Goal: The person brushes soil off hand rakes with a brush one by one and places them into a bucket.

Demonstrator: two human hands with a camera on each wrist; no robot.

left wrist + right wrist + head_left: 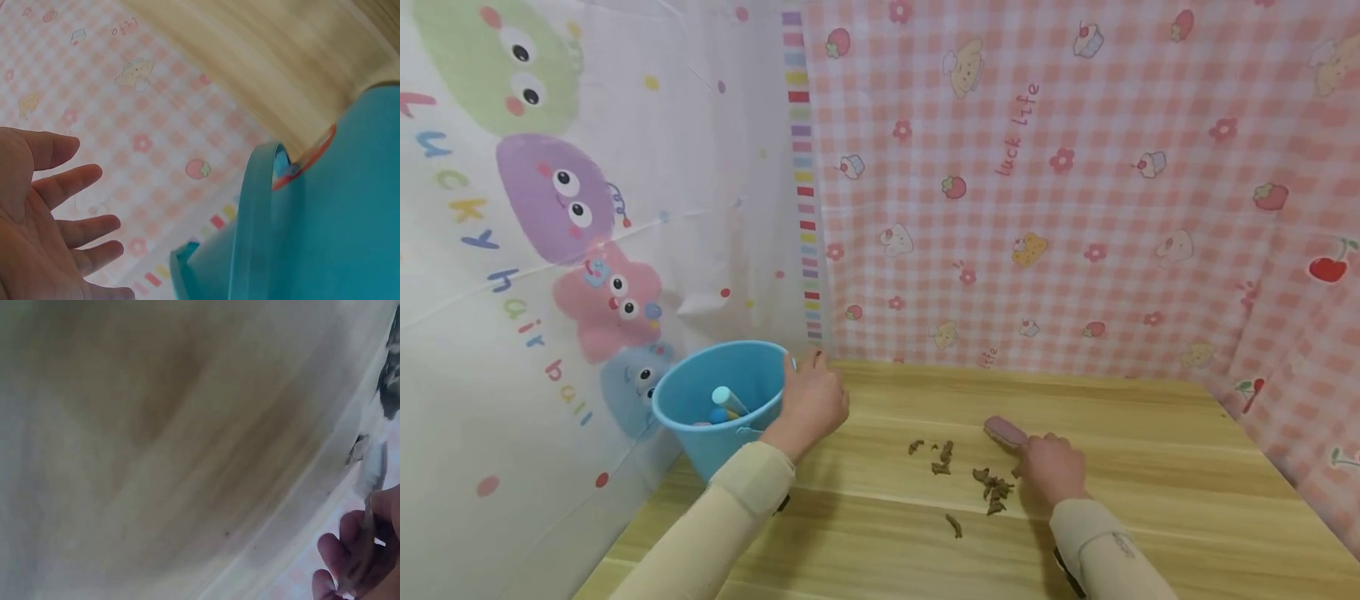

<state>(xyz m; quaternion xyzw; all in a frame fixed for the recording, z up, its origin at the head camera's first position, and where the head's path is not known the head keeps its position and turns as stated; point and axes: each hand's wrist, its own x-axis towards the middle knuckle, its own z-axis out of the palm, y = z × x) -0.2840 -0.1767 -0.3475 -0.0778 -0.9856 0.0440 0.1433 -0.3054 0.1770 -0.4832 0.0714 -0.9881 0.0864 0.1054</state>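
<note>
My right hand (1055,468) grips the handle of a small pinkish brush (1006,433), its head pointing to the left just above or on the wooden table. Pale bristles of the brush (372,469) show in the right wrist view. Brown, dry-looking scraps (994,489) lie scattered on the table to the left of this hand. At the right rim of a light blue bucket (700,450), my left hand (811,404) hovers with nothing in it. The left wrist view shows that hand's spread fingers (87,231) apart from the bucket and its handle (250,219).
Inside the bucket are a light blue stick-like piece (722,397) and a blue rounded thing (719,415). The wooden table (865,558) meets a pink checked cloth (1075,292) at the back and a white printed cloth (475,375) on the left.
</note>
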